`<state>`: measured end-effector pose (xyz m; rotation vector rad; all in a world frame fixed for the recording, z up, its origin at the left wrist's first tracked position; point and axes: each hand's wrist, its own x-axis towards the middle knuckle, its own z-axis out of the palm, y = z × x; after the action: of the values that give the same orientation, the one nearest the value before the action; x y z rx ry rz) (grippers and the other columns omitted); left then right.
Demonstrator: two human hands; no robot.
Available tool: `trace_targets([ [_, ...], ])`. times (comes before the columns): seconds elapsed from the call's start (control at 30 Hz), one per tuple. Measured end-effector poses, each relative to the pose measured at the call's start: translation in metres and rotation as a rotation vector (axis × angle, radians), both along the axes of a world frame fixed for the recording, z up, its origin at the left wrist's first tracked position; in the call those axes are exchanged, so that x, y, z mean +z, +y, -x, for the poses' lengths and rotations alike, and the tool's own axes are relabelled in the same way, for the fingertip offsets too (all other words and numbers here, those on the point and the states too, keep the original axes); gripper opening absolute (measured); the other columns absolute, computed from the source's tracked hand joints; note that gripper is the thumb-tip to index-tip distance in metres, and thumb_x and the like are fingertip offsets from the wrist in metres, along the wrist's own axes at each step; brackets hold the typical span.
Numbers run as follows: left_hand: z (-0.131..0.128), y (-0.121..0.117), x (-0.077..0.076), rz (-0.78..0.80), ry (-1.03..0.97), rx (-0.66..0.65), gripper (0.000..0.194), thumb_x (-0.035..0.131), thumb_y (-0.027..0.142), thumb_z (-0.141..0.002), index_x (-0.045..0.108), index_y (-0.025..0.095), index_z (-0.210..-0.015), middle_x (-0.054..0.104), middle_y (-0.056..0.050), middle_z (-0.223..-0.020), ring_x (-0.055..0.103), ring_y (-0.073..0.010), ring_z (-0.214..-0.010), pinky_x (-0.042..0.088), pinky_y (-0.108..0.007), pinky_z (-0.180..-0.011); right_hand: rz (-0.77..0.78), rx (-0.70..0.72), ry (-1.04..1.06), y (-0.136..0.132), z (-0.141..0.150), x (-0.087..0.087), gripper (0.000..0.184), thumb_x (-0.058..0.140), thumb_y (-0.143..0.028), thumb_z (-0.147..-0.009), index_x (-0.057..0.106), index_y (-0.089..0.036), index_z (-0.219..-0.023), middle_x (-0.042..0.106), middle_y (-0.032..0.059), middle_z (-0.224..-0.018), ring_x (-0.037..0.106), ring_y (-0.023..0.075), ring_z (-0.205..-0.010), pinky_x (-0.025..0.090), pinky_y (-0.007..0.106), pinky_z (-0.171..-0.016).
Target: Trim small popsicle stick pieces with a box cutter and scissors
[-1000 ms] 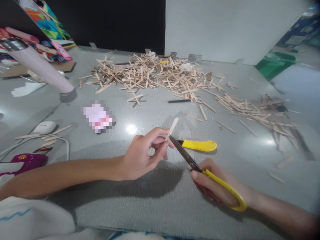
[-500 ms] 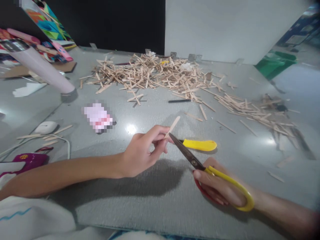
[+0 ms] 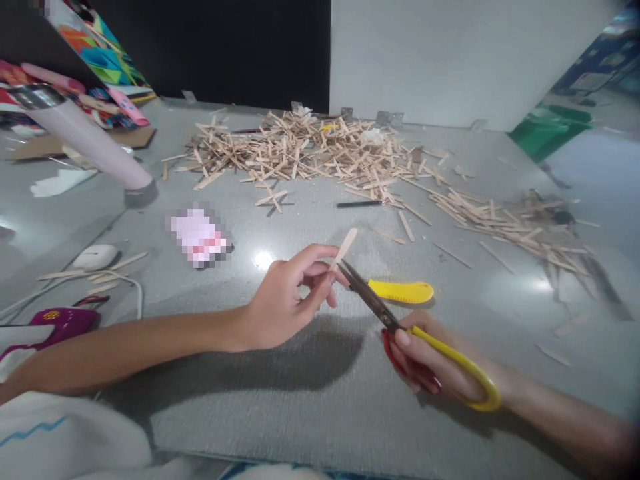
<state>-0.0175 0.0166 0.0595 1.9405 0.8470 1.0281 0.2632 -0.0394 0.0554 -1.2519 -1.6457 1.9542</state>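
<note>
Between its thumb and fingers, my left hand (image 3: 295,293) pinches a wooden craft stick (image 3: 346,246) that tilts up to the right. My right hand (image 3: 430,357) grips a pair of scissors (image 3: 373,300) with one yellow and one red handle loop. The blades are slightly parted, and their tips lie right at the stick, beside my left fingertips. Whether they touch the wood I cannot tell. Just behind the blades, a yellow-handled utility knife (image 3: 401,291) lies on the grey table (image 3: 280,427).
A large heap of craft sticks (image 3: 300,150) spreads along the back, with more sticks (image 3: 480,213) to the right. On the left are a pale tumbler (image 3: 97,143), a white mouse (image 3: 96,256), a purple device (image 3: 65,325) and a blurred pink item (image 3: 200,235). A green bin (image 3: 553,130) stands beyond.
The scissors have shifted slightly left and up with my right hand, and their blades have parted a little. My left hand still pinches the stick, which is slightly turned.
</note>
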Motion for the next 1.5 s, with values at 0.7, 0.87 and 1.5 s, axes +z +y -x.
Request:
trace_targets([
  [0.7,0.001,0.001,-0.009,-0.267,0.132,-0.009,0.030,0.056,0.002,-0.106,0.057,0.020,-0.129,0.082,0.003,-0.087,0.074,-0.0062,-0.058,0.056,-0.011,-0.059,0.192,-0.059,-0.107,-0.013,0.004,-0.001,0.083,0.056,-0.089,-0.097,0.043,-0.024,-0.047,0.040,-0.0037,-0.036,0.036,0.0067,-0.029,0.029,0.019,-0.031],
  [0.87,0.000,0.003,-0.008,-0.257,0.123,-0.014,0.028,0.055,0.004,-0.108,0.057,0.020,-0.130,0.083,0.002,-0.088,0.076,-0.0075,-0.061,0.059,-0.014,-0.063,0.121,-0.019,-0.039,-0.007,0.002,-0.001,0.087,0.054,-0.088,-0.100,0.044,-0.023,-0.043,0.041,-0.0018,-0.033,0.034,0.0060,-0.027,0.025,0.019,-0.029],
  [1.5,0.000,0.008,-0.012,0.124,-0.074,-0.034,0.028,0.055,0.028,-0.117,0.063,0.018,-0.142,0.083,-0.006,-0.105,0.076,-0.0111,-0.068,0.060,-0.020,-0.057,0.114,0.011,0.179,0.007,-0.002,-0.016,0.082,0.046,-0.089,-0.102,0.053,-0.023,-0.054,0.044,-0.0030,-0.038,0.049,0.0111,-0.037,0.041,0.022,-0.041],
])
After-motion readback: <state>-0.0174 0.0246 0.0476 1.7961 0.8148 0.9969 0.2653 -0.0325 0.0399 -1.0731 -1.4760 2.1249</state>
